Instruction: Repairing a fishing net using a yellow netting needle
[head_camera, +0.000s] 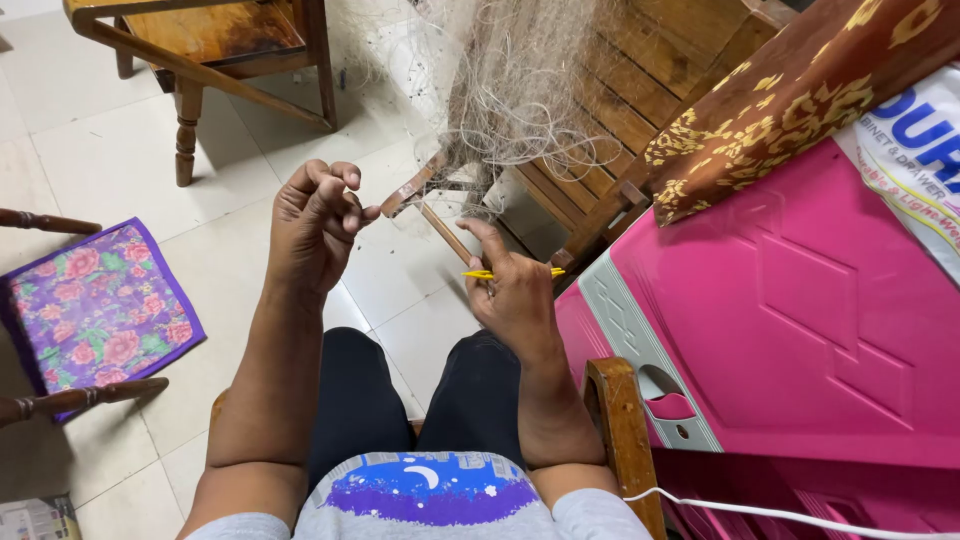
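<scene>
A pale, fine fishing net (520, 90) hangs bunched over a wooden bench ahead of me. My left hand (315, 225) is raised with its fingertips pinched together, apparently on a thin strand that is too fine to see clearly. My right hand (510, 290) grips a slim yellow netting needle (478, 274) that pokes out on both sides of the fist. A short wooden stick (440, 225) lies between the two hands, just below the net. My legs in dark trousers show below.
A pink plastic drawer cabinet (800, 330) stands close on my right with a brown patterned cushion (800, 90) above it. The wooden chair arm (615, 420) is by my right elbow. A floral purple cushion (95, 310) on a chair sits left. Another wooden chair (210, 50) stands far left on the tiled floor.
</scene>
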